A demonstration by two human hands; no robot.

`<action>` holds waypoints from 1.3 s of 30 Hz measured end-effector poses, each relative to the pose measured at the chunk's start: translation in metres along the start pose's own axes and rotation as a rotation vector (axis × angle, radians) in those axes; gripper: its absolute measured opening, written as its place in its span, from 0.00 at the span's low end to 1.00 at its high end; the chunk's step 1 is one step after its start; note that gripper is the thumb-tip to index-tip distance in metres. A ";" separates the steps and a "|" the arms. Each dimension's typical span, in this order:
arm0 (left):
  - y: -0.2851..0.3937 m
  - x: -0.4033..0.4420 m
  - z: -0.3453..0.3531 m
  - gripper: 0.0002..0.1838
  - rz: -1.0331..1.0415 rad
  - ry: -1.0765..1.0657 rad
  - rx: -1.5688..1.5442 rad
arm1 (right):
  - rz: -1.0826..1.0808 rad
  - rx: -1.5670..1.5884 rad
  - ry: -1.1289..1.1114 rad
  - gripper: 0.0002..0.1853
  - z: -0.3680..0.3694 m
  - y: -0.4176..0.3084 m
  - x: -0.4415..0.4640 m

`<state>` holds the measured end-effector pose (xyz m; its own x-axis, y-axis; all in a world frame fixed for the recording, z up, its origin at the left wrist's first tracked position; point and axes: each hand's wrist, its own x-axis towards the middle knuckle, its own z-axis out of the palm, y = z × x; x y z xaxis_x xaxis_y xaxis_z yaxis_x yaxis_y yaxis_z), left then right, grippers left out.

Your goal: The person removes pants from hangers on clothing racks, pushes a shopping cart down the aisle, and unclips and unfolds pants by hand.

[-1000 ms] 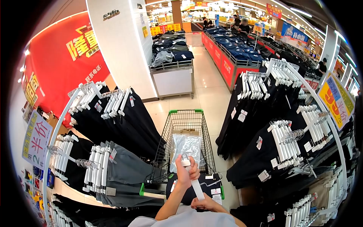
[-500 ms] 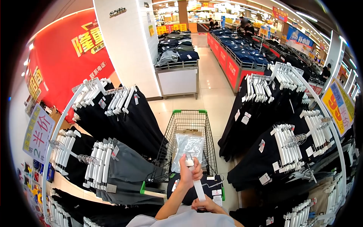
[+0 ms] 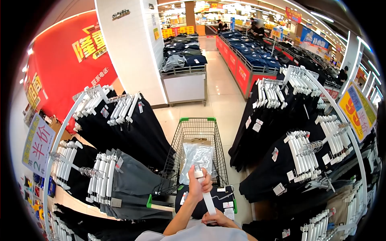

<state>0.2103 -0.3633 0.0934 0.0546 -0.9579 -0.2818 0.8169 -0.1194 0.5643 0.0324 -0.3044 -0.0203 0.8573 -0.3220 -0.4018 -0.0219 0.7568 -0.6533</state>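
Note:
My left hand [image 3: 198, 187] is closed round the upper part of a white strap [image 3: 209, 203], with a buckle-like end showing above the fingers. Lower down, near my body, my right hand [image 3: 216, 218] grips the strap's other end. Both hands are over the near end of a shopping cart [image 3: 220, 136] with green corners. Inside the cart lies a clear plastic package [image 3: 198, 154]. Dark folded clothing [image 3: 187, 204] with paper tags and a hanger hook rests by the cart handle, partly hidden by my forearms.
Racks of dark trousers [image 3: 138, 124] on white hangers stand left, with more trousers [image 3: 257, 128] on the right. Ahead are a white-sided clothing bin [image 3: 185, 88] and a long red-sided display [image 3: 237, 66]. A white pillar [image 3: 130, 48] stands front left. Several people are far off.
The view has shifted slightly right and back again. Both hands keep their hold on the strap, with little visible movement.

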 end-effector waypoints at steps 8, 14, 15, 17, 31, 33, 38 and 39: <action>-0.001 0.003 -0.008 0.31 -0.002 -0.012 -0.043 | 0.031 -0.055 -0.057 0.15 0.001 -0.004 -0.004; -0.001 0.000 -0.005 0.31 0.027 0.038 -0.021 | 0.026 -0.018 -0.047 0.16 0.007 -0.008 -0.007; -0.002 0.000 -0.006 0.31 0.026 0.039 -0.022 | 0.026 0.001 -0.055 0.16 0.004 -0.005 -0.004; -0.004 0.001 -0.010 0.32 0.008 -0.002 -0.033 | 0.032 0.017 -0.063 0.16 0.003 -0.002 -0.004; -0.019 0.006 -0.024 0.30 0.141 0.101 -0.115 | -0.226 -0.779 0.361 0.25 -0.013 -0.029 -0.017; -0.026 0.008 -0.029 0.28 0.196 0.099 -0.113 | -0.482 -0.721 0.426 0.23 -0.026 -0.032 -0.025; -0.065 0.010 -0.024 0.24 0.246 0.009 -0.031 | -0.819 -0.593 0.765 0.16 0.006 -0.065 -0.042; -0.073 0.009 -0.019 0.25 0.264 -0.027 0.023 | -0.881 -0.556 0.774 0.16 0.011 -0.070 -0.041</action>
<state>0.1617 -0.3581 0.0351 0.2488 -0.9631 -0.1021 0.7631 0.1301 0.6330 0.0044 -0.3384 0.0488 0.1781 -0.9718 0.1543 0.0241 -0.1524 -0.9880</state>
